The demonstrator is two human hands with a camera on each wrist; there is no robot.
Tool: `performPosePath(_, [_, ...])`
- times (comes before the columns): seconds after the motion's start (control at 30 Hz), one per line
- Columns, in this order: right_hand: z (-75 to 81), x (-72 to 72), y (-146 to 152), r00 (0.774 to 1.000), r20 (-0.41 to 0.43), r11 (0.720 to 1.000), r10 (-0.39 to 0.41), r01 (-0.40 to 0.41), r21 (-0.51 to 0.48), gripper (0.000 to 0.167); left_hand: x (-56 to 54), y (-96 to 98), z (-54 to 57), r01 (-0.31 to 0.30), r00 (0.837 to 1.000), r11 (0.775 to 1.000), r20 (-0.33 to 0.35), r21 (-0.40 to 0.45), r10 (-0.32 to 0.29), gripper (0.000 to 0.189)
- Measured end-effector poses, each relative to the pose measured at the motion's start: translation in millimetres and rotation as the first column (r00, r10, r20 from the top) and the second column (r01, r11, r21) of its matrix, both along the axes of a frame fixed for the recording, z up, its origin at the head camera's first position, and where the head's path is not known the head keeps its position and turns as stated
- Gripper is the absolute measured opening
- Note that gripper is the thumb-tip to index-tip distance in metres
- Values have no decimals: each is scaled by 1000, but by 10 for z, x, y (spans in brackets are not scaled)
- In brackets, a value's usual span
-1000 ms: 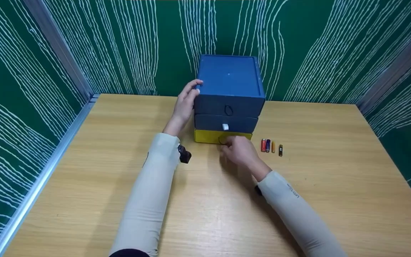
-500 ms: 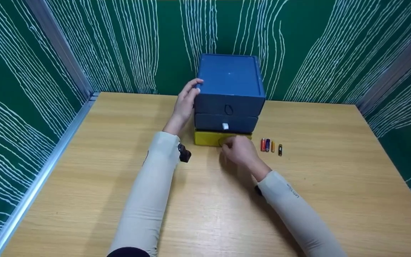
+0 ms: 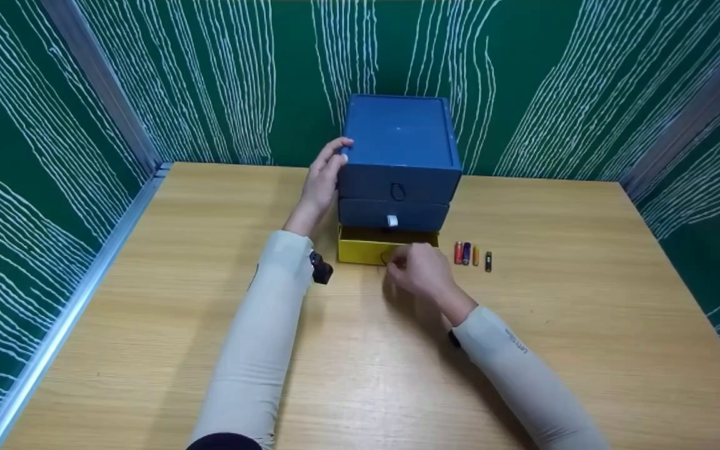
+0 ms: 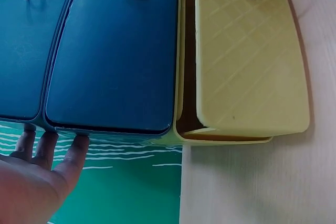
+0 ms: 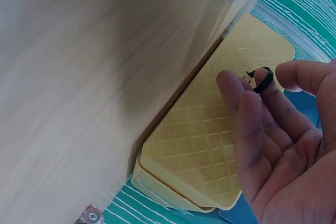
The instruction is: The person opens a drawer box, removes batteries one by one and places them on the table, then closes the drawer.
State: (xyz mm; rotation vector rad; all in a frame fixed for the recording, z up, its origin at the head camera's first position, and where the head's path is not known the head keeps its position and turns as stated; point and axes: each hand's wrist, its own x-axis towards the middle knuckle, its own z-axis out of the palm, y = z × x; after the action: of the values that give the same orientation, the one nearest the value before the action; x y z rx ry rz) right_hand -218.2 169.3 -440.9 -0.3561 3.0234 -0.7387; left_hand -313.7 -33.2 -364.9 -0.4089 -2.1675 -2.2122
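A stack of drawers [image 3: 400, 134] has two blue drawers above a yellow drawer [image 3: 360, 252]. My left hand [image 3: 319, 184] rests against the stack's upper left side, its fairly straight fingers [image 4: 73, 158] touching the blue casing. In front of the yellow drawer is my right hand [image 3: 424, 272]. Its index finger is hooked in the drawer's black loop pull [image 5: 269, 81], with the thumb close beside it. The yellow drawer stands partly out, and a dark gap shows behind its front in the left wrist view. What the drawer contains cannot be made out.
Several batteries lie right of the stack: a red battery [image 3: 458, 253], a purple battery [image 3: 466, 254], a thin orange battery [image 3: 475, 255] and a dark battery [image 3: 489, 262]. Green walls with white lines enclose the wooden table [image 3: 147, 300].
The yellow drawer has slid out toward me, and a gap now shows above its front. My right hand has come slightly nearer with it. The left hand stays against the stack.
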Motion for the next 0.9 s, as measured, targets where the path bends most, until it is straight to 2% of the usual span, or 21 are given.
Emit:
performPosePath(0.13, [-1, 41, -11, 1000, -18, 1000, -1, 1, 20, 15, -10, 0, -2, 1, 1000, 1000, -7, 10, -1, 37])
performPosePath(0.37, [-8, 130, -14, 999, -36, 999, 30, -29, 24, 17, 5, -16, 25, 26, 999, 999, 33, 21, -27, 37])
performPosePath(0.47, [-18, 171, -7, 998, -51, 999, 43, -43, 16, 17, 77, -28, 107, 37, 998, 999, 52, 20, -38, 38])
performPosePath(0.53, [-25, 202, -1, 996, -66, 999, 54, -53, 8, 17, 87, -27, 122, 37, 997, 999, 60, 18, -38, 38])
performPosePath(0.63, [-30, 250, 0, 995, -79, 998, 63, -63, 4, 15, 77, -25, 106, 36, 998, 999, 59, 14, -36, 39])
performPosePath(0.7, [-25, 279, 2, 994, -82, 997, 71, -70, 8, 15, 13, -17, 41, 30, 998, 999, 54, 12, -31, 38])
performPosePath(0.9, [-6, 353, 1, 991, -93, 996, 94, -92, 20, 14, -2, -13, -1, 12, 1000, 1000, 29, 9, -12, 37])
